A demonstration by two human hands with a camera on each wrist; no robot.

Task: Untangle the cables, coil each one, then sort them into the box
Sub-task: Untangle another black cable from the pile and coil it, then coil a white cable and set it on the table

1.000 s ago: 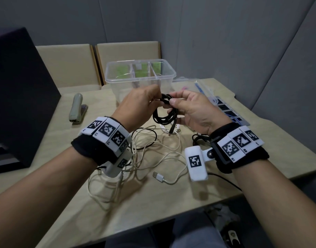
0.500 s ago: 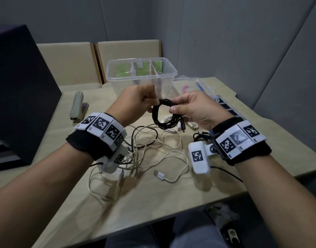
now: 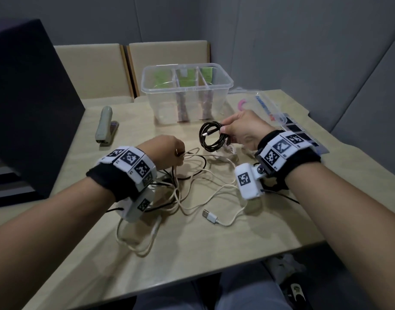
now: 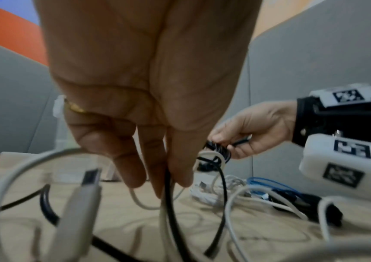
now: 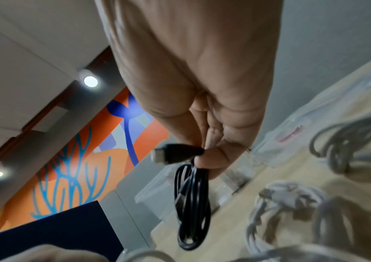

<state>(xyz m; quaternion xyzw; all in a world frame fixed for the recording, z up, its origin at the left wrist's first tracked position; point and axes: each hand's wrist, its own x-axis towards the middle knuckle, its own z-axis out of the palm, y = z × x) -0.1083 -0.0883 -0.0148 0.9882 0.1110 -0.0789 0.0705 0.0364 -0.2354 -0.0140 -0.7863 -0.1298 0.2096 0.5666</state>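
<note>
My right hand [image 3: 224,133] pinches the coiled black cable [image 3: 212,137] by its right side and holds it above the table, in front of the clear box [image 3: 223,86]. In the right wrist view the coiled black cable [image 5: 191,203] hangs below my right hand [image 5: 204,156], with one plug sticking out left. My left hand [image 3: 179,155] is down on the tangle of white cables [image 3: 192,189]. Close up, my left hand [image 4: 168,177] pinches a loose black cable [image 4: 173,212] between thumb and fingers. The box has three compartments.
A stapler [image 3: 105,124] lies at the back left beside a large dark box [image 3: 31,108]. The clear lid [image 3: 265,106] and a dark sheet [image 3: 299,133] lie right of the box. A white USB plug [image 3: 208,214] points toward the front edge.
My left hand has let go of the coil and dropped to the tangle, taking hold of a loose black cable. My right hand now holds the coil alone, further right.
</note>
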